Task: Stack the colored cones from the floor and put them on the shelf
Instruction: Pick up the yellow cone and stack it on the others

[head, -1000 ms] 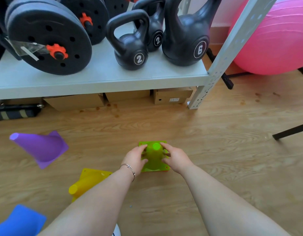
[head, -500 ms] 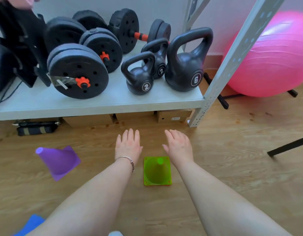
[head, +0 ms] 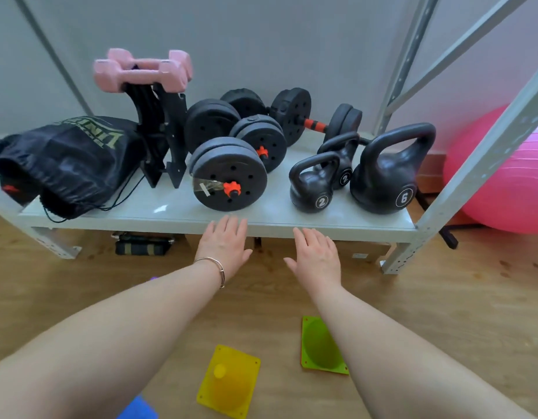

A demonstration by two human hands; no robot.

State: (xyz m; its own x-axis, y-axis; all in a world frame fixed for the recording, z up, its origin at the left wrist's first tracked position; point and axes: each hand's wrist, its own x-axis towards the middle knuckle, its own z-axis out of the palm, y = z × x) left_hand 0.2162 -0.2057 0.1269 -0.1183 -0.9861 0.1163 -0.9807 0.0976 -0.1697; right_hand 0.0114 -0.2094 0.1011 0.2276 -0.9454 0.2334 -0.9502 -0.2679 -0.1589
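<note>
A green cone stands on the wood floor, partly behind my right forearm; an orange edge shows under its base. A yellow cone stands to its left. A blue cone peeks in at the bottom edge, and a sliver of purple cone shows above my left forearm. My left hand and my right hand are both open, palms down, fingers spread, held just in front of the grey shelf and above the floor. Neither hand holds anything.
The shelf carries a black drawstring bag, a rack with pink dumbbells, black weight plates and kettlebells. Cardboard boxes and a strap lie under it. A pink exercise ball sits right, behind the shelf post.
Both hands have let go of the green cone and moved up and forward to the shelf edge. The view has tilted up, so the cones now lie near my forearms.
</note>
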